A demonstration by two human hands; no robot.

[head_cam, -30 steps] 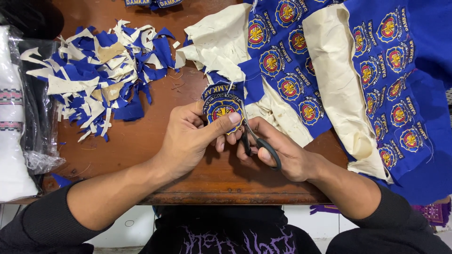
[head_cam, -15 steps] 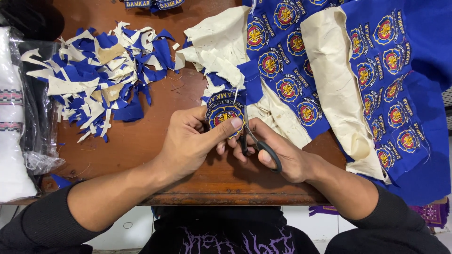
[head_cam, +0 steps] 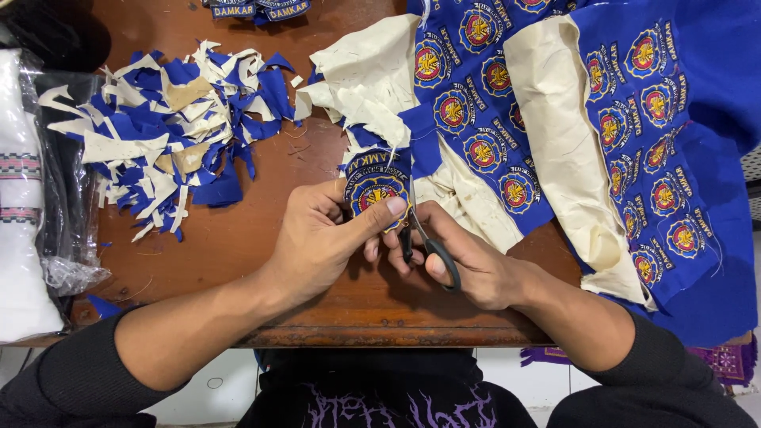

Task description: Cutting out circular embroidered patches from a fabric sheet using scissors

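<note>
One round embroidered badge pinched under the left hand thumb, right hand gripping one pair of black-handled scissors just beside it, blue cloth bearing many uncut badges

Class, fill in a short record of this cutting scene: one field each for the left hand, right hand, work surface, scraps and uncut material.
Left hand: left hand pinches an embroidered round badge, thumb on top
Right hand: right hand holds black-handled scissors at the badge's edge
Work surface: brown wooden table
Scraps: pile of blue and cream fabric offcuts, upper left
Uncut material: blue fabric sheet of badges with cream backing, right
</note>
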